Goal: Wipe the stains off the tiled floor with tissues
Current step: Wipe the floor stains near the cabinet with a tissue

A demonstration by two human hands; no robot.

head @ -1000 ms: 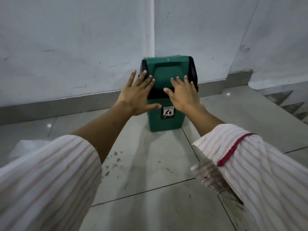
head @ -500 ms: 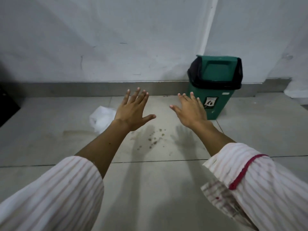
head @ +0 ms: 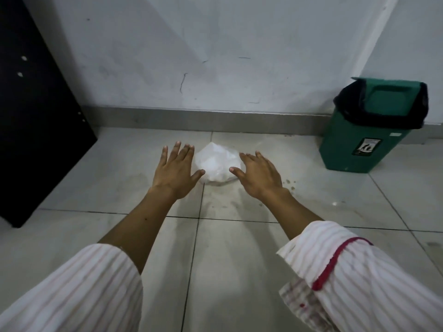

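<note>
Reaching forward with both arms, the person holds the left hand (head: 176, 172) and the right hand (head: 260, 174) flat and spread, palms down, fingers wide and holding nothing. The tissues (head: 215, 164) lie as a crumpled white wad on the floor (head: 239, 271), directly between the two hands and slightly ahead of the palms, toward the wall (head: 239, 56). Each thumb points inward at the wad; whether either one touches it cannot be told. The wad is roughly round, with no clear long axis, so a pinch from either side should serve. Both hands look about equally near, the left perhaps a shade closer. The stains (head: 288, 184) are small brown specks just right of the tissues, past the right wrist, with the bin (head: 366, 140) farther right against the wall. Since the specks lie on the right hand's side of the wad, that hand seems better placed to pick the tissues up and sweep rightward over them. Wiping has apparently not yet begun.
</note>
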